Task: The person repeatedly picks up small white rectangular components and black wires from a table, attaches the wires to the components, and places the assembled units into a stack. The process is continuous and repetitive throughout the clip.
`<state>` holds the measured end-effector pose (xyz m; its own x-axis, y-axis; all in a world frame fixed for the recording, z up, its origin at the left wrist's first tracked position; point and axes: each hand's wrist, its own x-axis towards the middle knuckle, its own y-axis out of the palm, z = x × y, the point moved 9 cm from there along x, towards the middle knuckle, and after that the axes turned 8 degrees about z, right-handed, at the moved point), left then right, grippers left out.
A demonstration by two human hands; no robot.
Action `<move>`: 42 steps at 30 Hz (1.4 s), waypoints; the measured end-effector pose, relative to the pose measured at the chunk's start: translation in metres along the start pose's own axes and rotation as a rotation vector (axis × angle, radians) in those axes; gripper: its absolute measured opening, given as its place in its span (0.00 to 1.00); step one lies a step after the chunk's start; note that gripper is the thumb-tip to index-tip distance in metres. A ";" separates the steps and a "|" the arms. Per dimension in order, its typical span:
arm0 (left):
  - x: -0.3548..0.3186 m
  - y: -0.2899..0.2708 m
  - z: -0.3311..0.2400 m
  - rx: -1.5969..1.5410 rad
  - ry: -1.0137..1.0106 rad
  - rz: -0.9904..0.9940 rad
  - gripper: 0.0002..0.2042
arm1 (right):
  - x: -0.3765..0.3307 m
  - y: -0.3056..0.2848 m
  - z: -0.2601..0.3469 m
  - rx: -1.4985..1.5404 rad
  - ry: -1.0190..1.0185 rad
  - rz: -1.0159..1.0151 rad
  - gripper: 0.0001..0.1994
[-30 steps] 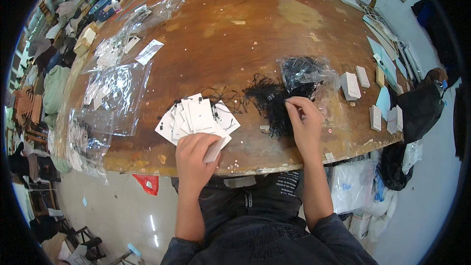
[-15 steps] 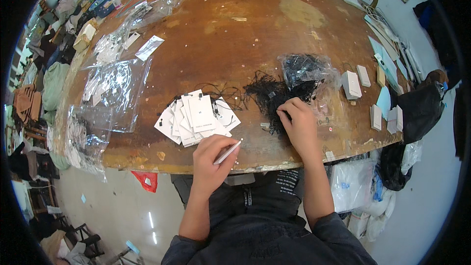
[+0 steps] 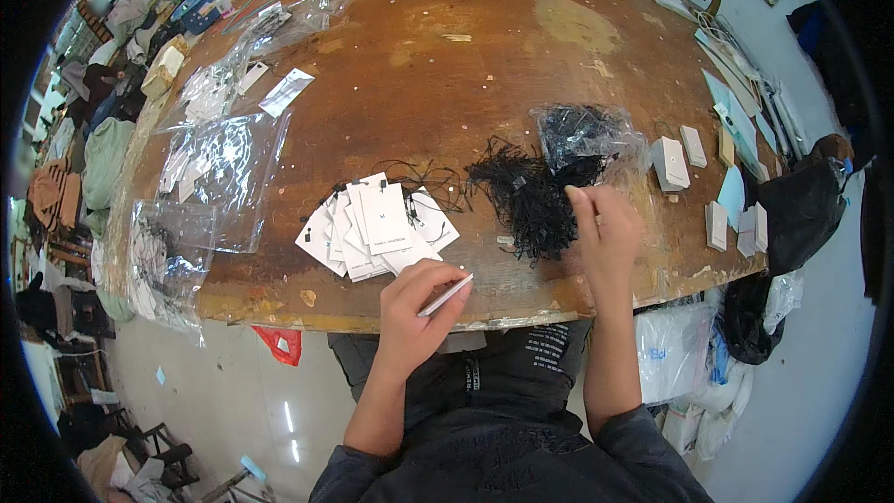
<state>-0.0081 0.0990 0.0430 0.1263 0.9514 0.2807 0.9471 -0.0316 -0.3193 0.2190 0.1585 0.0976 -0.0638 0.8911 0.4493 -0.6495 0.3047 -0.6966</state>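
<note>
At the left of the frame, clear plastic bags (image 3: pixel 233 154) are lying on the worn wooden table (image 3: pixel 419 84). Left of centre, white tags (image 3: pixel 377 224) are overlapping in a fan. Just below its right side, the left hand (image 3: pixel 414 312) is gripping white card (image 3: pixel 447 294), closed on it; the card is showing almost edge-on, its long axis slanting from lower left to upper right, roughly toward the loose black cords (image 3: pixel 529 210). That tangle is lying right of centre, up and right of the left hand's grip and apart from it. The right hand (image 3: pixel 612 228) is hovering at the tangle's right side, clearly the nearer hand, with thumb and finger reaching up and left; whether they are pinching a cord, I cannot tell. Farther right, white card stacks (image 3: pixel 670 166) are standing near the table's edge.
</note>
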 end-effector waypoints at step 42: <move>-0.014 -0.011 0.037 -0.549 -0.212 -0.345 0.13 | -0.040 0.096 0.066 0.947 0.213 0.300 0.04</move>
<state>-0.0308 0.0975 0.0095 -0.2175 0.9726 0.0826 0.9423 0.1871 0.2776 0.1090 0.1299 0.0494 -0.2466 0.9566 0.1552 -0.9680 -0.2507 0.0073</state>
